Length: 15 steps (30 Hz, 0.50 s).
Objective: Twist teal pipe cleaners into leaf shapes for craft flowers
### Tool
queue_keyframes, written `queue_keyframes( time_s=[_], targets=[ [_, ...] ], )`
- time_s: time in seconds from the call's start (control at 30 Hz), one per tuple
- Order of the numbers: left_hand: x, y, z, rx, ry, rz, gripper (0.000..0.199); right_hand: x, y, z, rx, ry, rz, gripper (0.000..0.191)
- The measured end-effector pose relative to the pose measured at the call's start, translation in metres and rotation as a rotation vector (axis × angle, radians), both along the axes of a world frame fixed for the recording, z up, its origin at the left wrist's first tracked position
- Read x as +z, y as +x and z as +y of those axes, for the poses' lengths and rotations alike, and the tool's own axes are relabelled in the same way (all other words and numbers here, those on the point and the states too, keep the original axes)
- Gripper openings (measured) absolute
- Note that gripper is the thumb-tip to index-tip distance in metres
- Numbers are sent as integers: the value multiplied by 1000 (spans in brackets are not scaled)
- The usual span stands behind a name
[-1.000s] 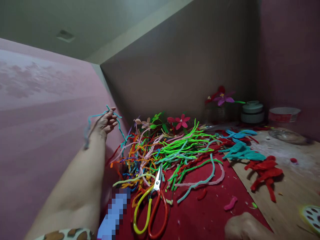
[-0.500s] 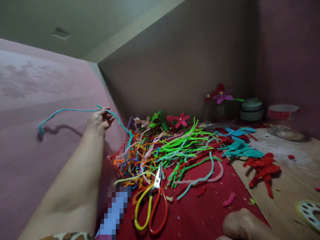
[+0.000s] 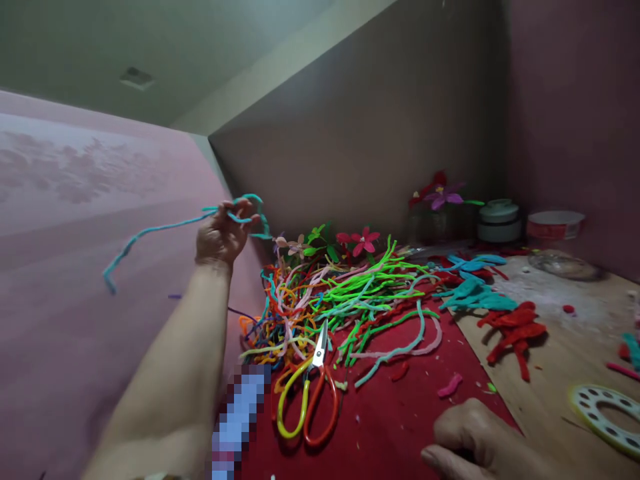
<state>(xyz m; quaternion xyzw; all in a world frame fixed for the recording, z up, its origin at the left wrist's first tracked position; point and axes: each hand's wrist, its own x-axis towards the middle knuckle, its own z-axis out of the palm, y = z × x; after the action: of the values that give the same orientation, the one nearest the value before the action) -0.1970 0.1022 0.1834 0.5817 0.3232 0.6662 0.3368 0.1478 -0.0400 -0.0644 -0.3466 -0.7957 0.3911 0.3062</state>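
Observation:
My left hand (image 3: 223, 233) is raised at the pink wall, its fingers pinching a turquoise pipe cleaner (image 3: 145, 231). One length of it trails down to the left; the rest loops round beside the fingertips. Low at the right, my right hand (image 3: 475, 437) rests over the red cloth (image 3: 385, 427), fingers curled in and thumb pointing left, with nothing visible in them. Below my left hand spreads a tangled heap of pipe cleaners in green, pink, orange and other colours (image 3: 370, 283). Scissors (image 3: 319, 360) with one yellow and one red handle lie in front of the heap.
Pipe-cleaner flowers (image 3: 364, 241) stand behind the heap. On the wooden board (image 3: 540, 413) at the right are turquoise pieces (image 3: 473, 293), red pieces (image 3: 520, 333) and a white ring with holes (image 3: 607, 413). A lidded jar (image 3: 499, 223) and a round tub (image 3: 555, 225) stand behind.
My left hand has moved right and slightly up with the turquoise pipe cleaner, whose other end has come off the heap and curls by the fingers. The view has shifted a little.

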Motion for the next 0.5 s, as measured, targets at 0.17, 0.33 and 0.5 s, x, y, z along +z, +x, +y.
queue_keyframes(
  time_s=[0.17, 0.33, 0.5],
  targets=[
    [-24, 56, -21, -362, -189, 232, 13, 12, 0, 8, 57, -208, 26, 43],
    [-81, 127, -58, -614, -329, 367, 12, 23, 5, 29, 30, -601, 526, 36],
    [-127, 176, -97, -727, -622, 454, 12, 22, 10, 41, 125, -945, 957, 31]
  ],
)
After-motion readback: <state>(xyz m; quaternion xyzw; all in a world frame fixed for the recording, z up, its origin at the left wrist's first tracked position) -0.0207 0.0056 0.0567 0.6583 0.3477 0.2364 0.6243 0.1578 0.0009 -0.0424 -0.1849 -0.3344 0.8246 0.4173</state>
